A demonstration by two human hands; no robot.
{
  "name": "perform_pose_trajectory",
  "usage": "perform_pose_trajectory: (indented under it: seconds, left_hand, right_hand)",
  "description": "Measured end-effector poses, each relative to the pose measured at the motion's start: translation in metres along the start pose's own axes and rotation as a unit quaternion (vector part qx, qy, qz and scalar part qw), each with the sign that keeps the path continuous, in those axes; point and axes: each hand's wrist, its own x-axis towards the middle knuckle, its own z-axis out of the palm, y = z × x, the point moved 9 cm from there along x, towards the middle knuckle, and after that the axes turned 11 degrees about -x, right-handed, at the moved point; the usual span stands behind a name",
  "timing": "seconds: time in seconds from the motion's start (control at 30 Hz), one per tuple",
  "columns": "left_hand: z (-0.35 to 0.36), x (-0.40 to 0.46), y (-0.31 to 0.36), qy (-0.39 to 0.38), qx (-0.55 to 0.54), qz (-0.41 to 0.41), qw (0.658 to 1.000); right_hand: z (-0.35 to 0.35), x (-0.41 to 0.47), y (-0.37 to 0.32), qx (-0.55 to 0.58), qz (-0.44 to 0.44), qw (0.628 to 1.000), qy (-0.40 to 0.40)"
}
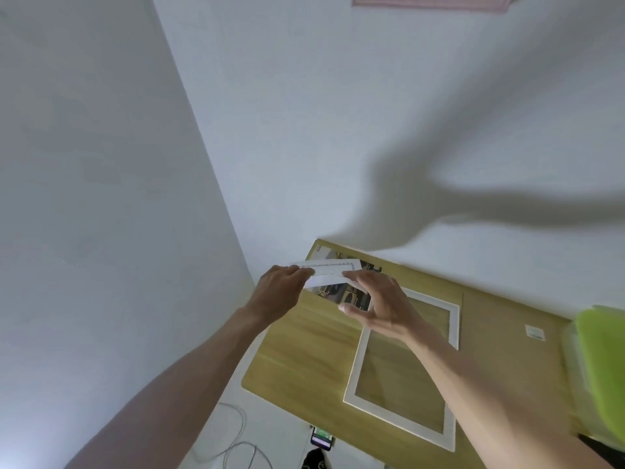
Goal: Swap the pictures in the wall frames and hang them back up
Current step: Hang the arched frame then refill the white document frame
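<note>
A white sheet with a dotted border, a picture (327,273), is held nearly edge-on above the wooden table (297,350). My left hand (282,292) pinches its left end. My right hand (375,302) holds its right end with fingertips, the thumb spread below. Under the sheet another picture (351,292) with dark printed areas lies flat on the table's far corner. An empty white frame (351,377) lies flat on the table beneath my right forearm. A pink-edged frame (433,3) hangs on the wall at the top.
A green chair back (602,367) stands at the right edge. A small white sticker (535,332) sits on the table's right part. On the floor lie grey cables (233,441) and a phone (321,436) with a lit screen. White walls meet in a corner at the left.
</note>
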Motion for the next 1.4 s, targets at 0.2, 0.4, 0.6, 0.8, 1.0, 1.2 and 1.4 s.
perform_pose_trajectory:
  seconds: [0.2,0.4,0.6,0.8,1.0,1.2,1.4]
  left_hand:
    - [-0.035,0.021,0.030,0.004,-0.021,-0.062,0.998]
    - [-0.074,0.025,0.054,0.072,-0.231,-0.220,0.945]
    - [-0.073,0.011,0.106,0.129,-0.475,-0.263,0.830]
    - [-0.049,0.012,0.141,0.158,-0.560,-0.289,0.761]
    - [-0.025,0.021,0.163,0.124,-0.573,-0.305,0.751]
    - [0.022,0.017,0.165,-0.001,-0.536,-0.311,0.785]
    - [0.035,0.021,0.145,-0.011,-0.488,-0.331,0.808]
  right_hand:
    - [-0.082,-0.020,0.016,0.110,0.025,0.981,0.160]
    - [-0.146,-0.066,0.046,0.289,0.118,0.926,0.214]
    - [-0.171,-0.117,0.067,0.378,0.158,0.877,0.252]
    - [-0.156,-0.168,0.095,0.391,0.215,0.873,0.196]
    - [-0.130,-0.207,0.122,0.422,0.289,0.838,0.190]
    - [-0.117,-0.209,0.147,0.415,0.333,0.823,0.202]
    - [-0.091,-0.193,0.148,0.369,0.341,0.850,0.162]
